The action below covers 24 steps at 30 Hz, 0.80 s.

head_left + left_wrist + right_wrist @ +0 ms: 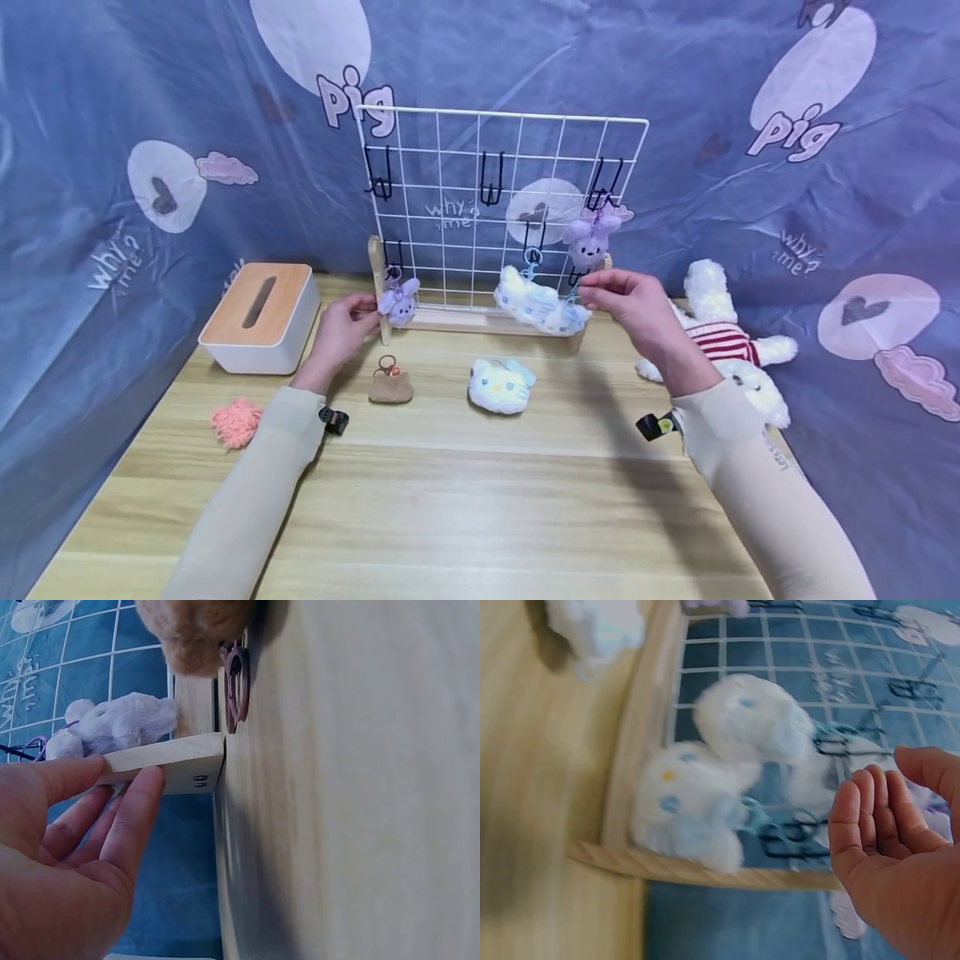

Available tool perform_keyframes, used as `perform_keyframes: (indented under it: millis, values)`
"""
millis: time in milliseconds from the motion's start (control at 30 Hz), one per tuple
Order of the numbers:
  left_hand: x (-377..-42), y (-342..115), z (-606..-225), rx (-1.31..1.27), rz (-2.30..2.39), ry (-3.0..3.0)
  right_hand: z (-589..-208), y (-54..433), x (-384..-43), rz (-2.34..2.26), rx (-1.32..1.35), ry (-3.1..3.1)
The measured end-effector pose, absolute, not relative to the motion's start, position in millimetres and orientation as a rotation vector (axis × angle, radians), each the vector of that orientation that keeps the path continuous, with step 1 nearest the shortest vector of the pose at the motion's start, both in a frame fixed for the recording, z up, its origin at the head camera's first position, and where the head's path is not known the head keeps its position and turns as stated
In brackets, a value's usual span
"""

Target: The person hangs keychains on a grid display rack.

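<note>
A white wire grid rack (480, 111) with black hooks stands on wooden feet. My left hand (347, 329) pinches its wooden side post (180, 759), thumb on one face and fingers on the other. Beside that post hangs a purple plush keychain (400, 303). At the rack's right side my right hand (904, 847) has nothing in it, its fingers extended side by side and the thumb apart. Close to it hang two white-and-blue plush keychains, one higher (746, 716) and one lower (679, 799). Above the hand, another purple plush keychain (588, 243) hangs from a hook.
On the table before the rack lie a brown plush keychain (391, 388) and a white plush cat head (499, 387). A tissue box (232, 321) and a pink fluffy piece (237, 422) are at left. A white stuffed toy in a striped sweater (708, 292) lies at right.
</note>
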<state>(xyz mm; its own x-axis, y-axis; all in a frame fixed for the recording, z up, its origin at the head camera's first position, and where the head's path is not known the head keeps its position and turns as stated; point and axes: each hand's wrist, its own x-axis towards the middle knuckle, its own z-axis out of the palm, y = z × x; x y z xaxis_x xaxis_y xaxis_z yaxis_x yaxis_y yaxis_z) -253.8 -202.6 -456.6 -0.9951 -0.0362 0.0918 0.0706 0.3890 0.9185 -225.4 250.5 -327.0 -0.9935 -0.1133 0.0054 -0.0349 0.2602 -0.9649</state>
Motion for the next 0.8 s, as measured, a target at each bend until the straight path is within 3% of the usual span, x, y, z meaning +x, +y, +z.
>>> perform_keyframes:
  millis: [800]
  values:
    - [-253,-202,-458,-0.019,-1.649,-2.544,-385,212,-213,-1.721,-0.228,2.416]
